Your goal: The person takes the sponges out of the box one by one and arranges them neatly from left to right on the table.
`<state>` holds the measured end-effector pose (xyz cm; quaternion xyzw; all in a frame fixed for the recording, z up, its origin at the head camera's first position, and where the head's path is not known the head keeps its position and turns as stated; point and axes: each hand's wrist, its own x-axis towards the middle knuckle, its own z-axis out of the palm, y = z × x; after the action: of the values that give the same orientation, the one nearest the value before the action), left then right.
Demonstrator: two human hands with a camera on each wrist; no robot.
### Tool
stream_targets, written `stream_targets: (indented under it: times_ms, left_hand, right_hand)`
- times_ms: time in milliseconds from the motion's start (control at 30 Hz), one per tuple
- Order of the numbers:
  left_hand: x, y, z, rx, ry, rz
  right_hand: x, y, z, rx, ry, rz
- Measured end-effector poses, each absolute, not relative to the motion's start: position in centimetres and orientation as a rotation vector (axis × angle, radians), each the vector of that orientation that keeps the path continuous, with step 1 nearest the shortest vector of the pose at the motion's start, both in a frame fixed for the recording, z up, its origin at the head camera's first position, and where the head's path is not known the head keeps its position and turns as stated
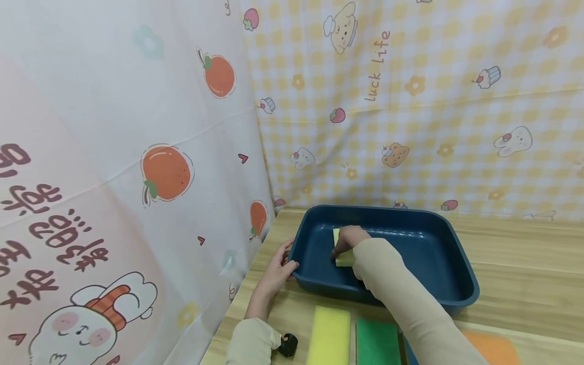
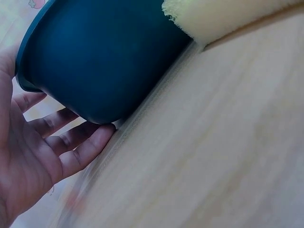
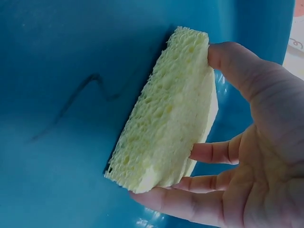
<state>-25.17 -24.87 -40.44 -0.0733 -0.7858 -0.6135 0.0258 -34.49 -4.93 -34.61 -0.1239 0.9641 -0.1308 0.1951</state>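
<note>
A deep blue rectangular basin (image 1: 424,253) stands on the wooden table. My left hand (image 1: 275,271) grips its left end, thumb over the rim and fingers against the outer wall, as the left wrist view shows of the same hand (image 2: 35,147). Inside the basin, my right hand (image 1: 350,240) holds a pale yellow sponge (image 1: 343,259) against the floor. Up close, the right thumb and fingers (image 3: 209,202) pinch opposite ends of this porous sponge (image 3: 156,114). A dark wavy line (image 3: 92,78) marks the basin floor beside it.
In front of the basin lie a thick yellow sponge (image 1: 329,334) and a green pad (image 1: 377,342). An orange item (image 1: 495,347) sits at the right, partly behind the right sleeve. Printed cloths (image 1: 410,126) hang behind and at the left. A small black object (image 1: 288,344) is by the left sleeve.
</note>
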Motion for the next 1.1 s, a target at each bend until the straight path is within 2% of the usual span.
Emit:
stream_targets:
  times_ms: [267,500,733,933,1100]
  left_hand:
    - [-24.2,-24.3,-39.2,-0.209,-2.456,-1.916]
    - [-25.3,-25.1,-40.8,-0.224,-2.44,-1.92]
    - [-25.1,-25.5,-40.0,-0.218,-2.45,-1.931]
    - [-24.7,-25.8,-39.0,-0.224,-2.455,-1.943]
    - [-25.5,-26.4,-40.5,-0.217,-2.448,-1.933]
  right_hand:
    - [-34.8,-4.3,-34.4,-0.268,2.653,-0.366]
    - [-34.6,-3.1,-33.0,-0.29,2.626,-0.4]
    - [-34.2,-0.4,-31.5,-0.296,2.618,-0.462]
    - [-33.0,2.2,-30.9,-0.236,2.639,-0.569]
    - [-30.5,5.0,-29.2,-0.262,2.707,-0.535]
